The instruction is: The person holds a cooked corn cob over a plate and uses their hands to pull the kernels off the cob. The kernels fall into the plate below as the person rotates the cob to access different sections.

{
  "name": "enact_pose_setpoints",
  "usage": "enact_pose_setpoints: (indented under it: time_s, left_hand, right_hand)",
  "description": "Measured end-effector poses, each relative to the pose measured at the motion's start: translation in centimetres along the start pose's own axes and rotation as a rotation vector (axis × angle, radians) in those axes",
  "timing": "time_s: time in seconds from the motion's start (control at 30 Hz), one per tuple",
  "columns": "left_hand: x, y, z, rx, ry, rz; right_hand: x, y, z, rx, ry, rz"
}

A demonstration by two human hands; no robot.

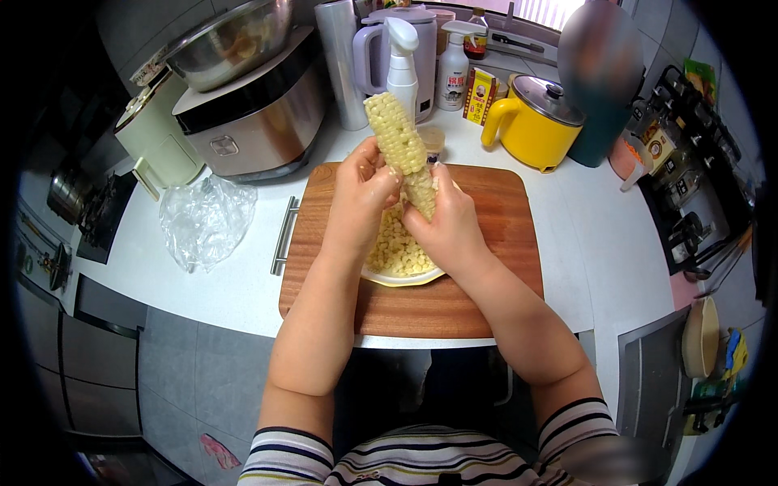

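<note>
A pale yellow corn cob (397,136) is held tilted above a plate (405,280) with a light rim. Around its lower end closes my right hand (447,217). My left hand (361,190) grips the cob from the left side, the thumb pressed on the kernels at mid-length. Kernels still cover the upper half, while the lower part between my hands looks stripped. Loose corn kernels (399,249) are heaped on the plate, partly covered by my hands. Under the plate lies a brown wooden cutting board (494,283).
A crumpled clear plastic bag (207,219) lies left of the board, before a rice cooker (251,113) topped by a metal bowl (231,44). Behind the board stand a white spray bottle (402,73), a lilac kettle (421,49) and a yellow electric pot (535,130).
</note>
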State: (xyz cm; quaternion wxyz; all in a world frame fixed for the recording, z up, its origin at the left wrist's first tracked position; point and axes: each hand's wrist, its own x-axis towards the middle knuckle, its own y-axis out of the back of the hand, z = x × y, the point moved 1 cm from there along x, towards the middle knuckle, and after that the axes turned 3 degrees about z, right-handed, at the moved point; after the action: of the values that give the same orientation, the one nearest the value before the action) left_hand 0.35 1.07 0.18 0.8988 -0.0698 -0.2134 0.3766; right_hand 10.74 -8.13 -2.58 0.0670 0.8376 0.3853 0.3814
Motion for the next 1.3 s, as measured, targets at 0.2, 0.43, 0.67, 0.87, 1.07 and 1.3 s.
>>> enact_pose_setpoints:
  time_s: [0.2, 0.43, 0.67, 0.87, 1.07, 1.3]
  left_hand:
    - [-0.1, -0.4, -0.4, -0.065, 0.014, 0.091]
    - [0.1, -0.5, -0.1, -0.068, 0.026, 0.024]
    - [0.0, -0.4, -0.2, 0.068, -0.03, 0.089]
    - [-0.1, -0.4, 0.1, -0.158, 0.044, 0.037]
    - [0.1, -0.3, 0.1, -0.103, 0.025, -0.008]
    - [0.2, -0.3, -0.4, -0.069, 0.07, 0.049]
  right_hand:
    - [-0.1, 0.0, -0.9, 0.114, -0.006, -0.003]
    - [0.3, 0.0, -0.1, 0.12, -0.002, 0.034]
    - [0.0, 0.1, -0.7, 0.125, -0.033, -0.011]
    - [0.3, 0.1, 0.0, 0.161, -0.018, 0.017]
    - [0.3, -0.1, 0.7, 0.204, -0.026, 0.005]
    - [0.2, -0.2, 0.6, 0.34, -0.121, -0.051]
